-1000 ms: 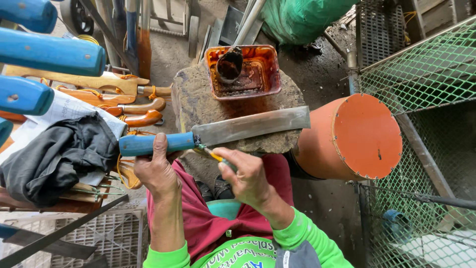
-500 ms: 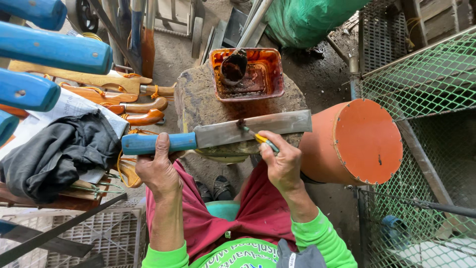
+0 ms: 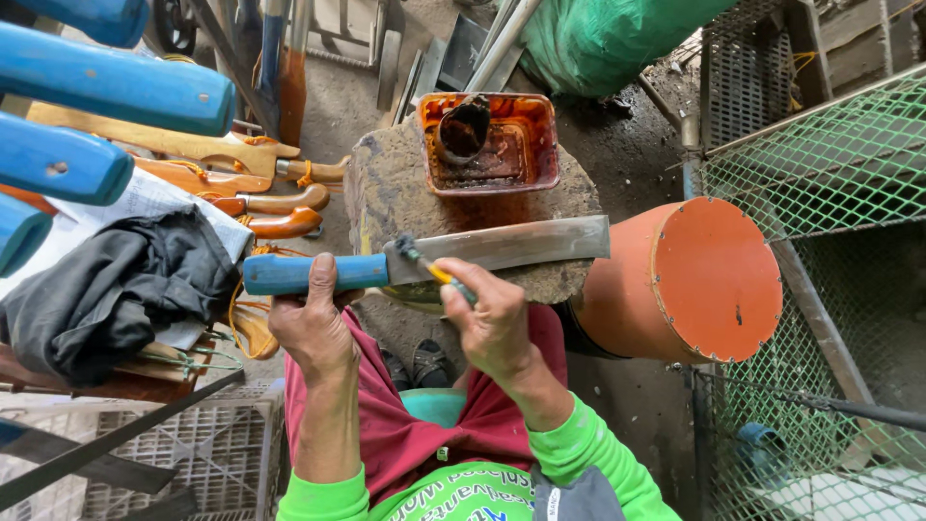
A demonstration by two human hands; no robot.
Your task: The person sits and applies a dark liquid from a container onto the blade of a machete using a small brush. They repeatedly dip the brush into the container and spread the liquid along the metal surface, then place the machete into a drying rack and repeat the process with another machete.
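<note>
The right hand (image 3: pixel 492 323) has moved back from the far part of the blade to the end by the handle, its grip clamped on a small yellow brush (image 3: pixel 431 270) whose tip touches the steel. The left hand (image 3: pixel 311 323), unchanged, is closed around the blue handle of the knife (image 3: pixel 502 246), which lies across the stone block (image 3: pixel 386 188). Behind it stands a square orange tub (image 3: pixel 526 145); an orange drum (image 3: pixel 709 280) lies right

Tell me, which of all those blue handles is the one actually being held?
The blue handle of the big knife lying across the stone block, gripped by the left hand. The other blue handles stick in untouched at the upper left.
</note>
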